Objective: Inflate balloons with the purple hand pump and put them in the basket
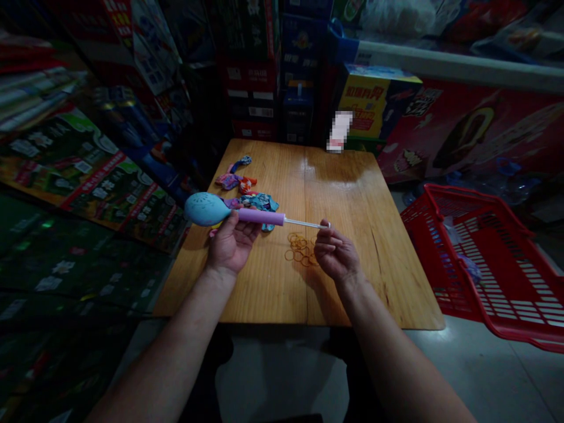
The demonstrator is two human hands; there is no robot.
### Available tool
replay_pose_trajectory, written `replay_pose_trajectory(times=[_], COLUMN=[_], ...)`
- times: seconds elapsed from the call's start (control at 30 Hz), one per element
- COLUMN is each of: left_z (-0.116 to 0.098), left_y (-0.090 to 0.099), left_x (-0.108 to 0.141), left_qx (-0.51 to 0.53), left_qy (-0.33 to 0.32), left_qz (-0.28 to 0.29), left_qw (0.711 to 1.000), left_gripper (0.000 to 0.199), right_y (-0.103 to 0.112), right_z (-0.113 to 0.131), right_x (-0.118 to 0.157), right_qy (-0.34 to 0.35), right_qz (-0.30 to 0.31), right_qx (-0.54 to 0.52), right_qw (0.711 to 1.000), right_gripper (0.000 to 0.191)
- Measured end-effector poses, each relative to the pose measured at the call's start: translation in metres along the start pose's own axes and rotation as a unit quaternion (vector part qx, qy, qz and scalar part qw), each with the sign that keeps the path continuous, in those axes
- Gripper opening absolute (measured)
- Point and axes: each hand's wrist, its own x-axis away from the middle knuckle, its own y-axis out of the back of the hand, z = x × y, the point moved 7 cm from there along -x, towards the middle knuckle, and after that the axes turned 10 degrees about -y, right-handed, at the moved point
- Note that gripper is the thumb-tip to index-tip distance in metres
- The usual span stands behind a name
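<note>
**Left hand is gripping a lilac pump barrel while right fingertips are pinching a white rod**

The pump is hanging in the air above the near half of the wooden table, and its long axis is running across the table from the person's left to right, tipping slightly downward toward the right. A plump, pale blue balloon with small dotted markings is sitting on the pump's left end, and the left hand is the nearer one to it. The fingers of that hand are curling around the barrel just beside the balloon's neck. The rod is extending from the barrel's right end, so its thin tip is pointing at the right hand, which is the nearer hand on that side. The right thumb and forefinger appear to be pressing together on the tip, while the remaining fingers are curling loosely; the dim light is hiding the exact contact.

On the table, crumpled, patterned deflated balloons are lying in a loose heap toward the far left, partly beneath the pump. Amber rubber bands are scattering just below the right hand. A yellow printed carton is standing beyond the table's far edge, and a red plastic basket is tilting beyond its right edge.
</note>
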Motion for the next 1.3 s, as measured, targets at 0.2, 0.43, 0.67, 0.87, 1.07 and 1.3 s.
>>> replay_pose_trajectory(times=[0.2, 0.43, 0.67, 0.87, 1.07, 1.3], left_z=[0.023, 0.026, 0.003, 0.029, 0.023, 0.006], left_y=[-0.011, -0.006, -0.005, -0.011, -0.004, -0.010], left_x=[0.018, 0.017, 0.009, 0.026, 0.014, 0.014], left_qx=[-0.017, -0.001, 0.000, 0.004, 0.010, -0.012], left_qy=[0.072, 0.068, 0.007, 0.069, 0.060, 0.012], left_qz=[0.048, 0.016, 0.028, 0.051, 0.031, 0.050], left_qw=[0.996, 0.998, 1.000, 0.996, 0.998, 0.999], left_gripper=[0.027, 0.023, 0.028, 0.028, 0.025, 0.027], right_y=[0.015, 0.005, -0.001, 0.010, 0.002, 0.002], right_z=[-0.027, -0.024, -0.009, -0.035, -0.018, -0.009], right_x=[-0.010, -0.007, 0.000, -0.010, -0.002, 0.005], right_qy=[-0.033, -0.041, -0.013, -0.045, -0.040, -0.014], right_qz=[-0.033, -0.018, 0.004, -0.051, -0.040, -0.012], right_qx=[0.016, 0.007, 0.023, 0.005, 0.002, 0.011], right_qw=[0.999, 0.999, 1.000, 0.998, 0.998, 1.000], right_gripper=[0.011, 0.016, 0.016, 0.015, 0.015, 0.017])
